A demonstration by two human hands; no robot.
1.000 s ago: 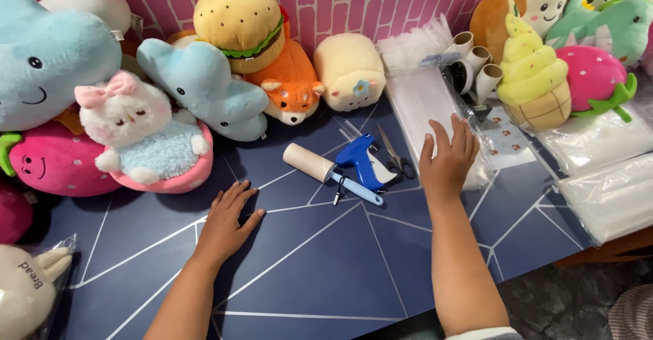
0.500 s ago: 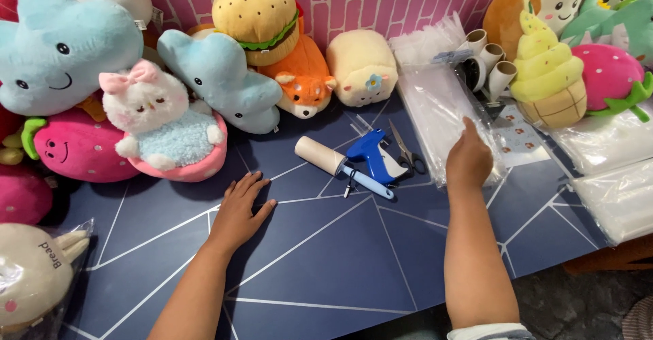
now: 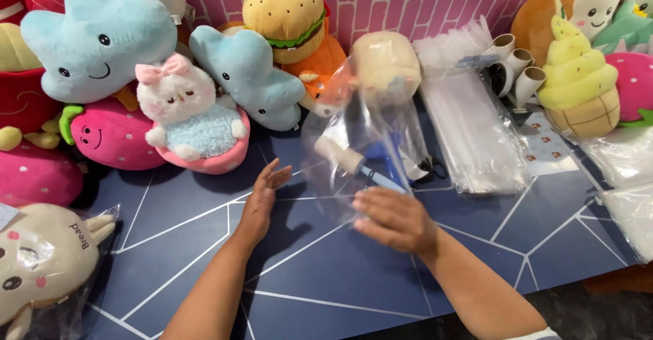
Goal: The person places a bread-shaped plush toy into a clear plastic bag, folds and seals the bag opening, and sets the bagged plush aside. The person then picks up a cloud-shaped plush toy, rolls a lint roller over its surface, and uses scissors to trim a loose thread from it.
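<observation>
Now the right hand [image 3: 394, 219] has come back from the stack of clear bags [image 3: 476, 132] at upper right, its fingers pinching one clear plastic bag [image 3: 371, 132] raised at frame centre, so a bag is in hand. Meanwhile the left hand [image 3: 262, 200] stays low over the blue worktop [image 3: 326, 279], fingers spread and empty, near the white rabbit plush [image 3: 194, 119].

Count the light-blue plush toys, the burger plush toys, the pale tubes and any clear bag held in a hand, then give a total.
Light-blue plush toys: 2
Burger plush toys: 1
Pale tubes: 3
Held clear bag, in the right hand: 1
Total: 7
</observation>
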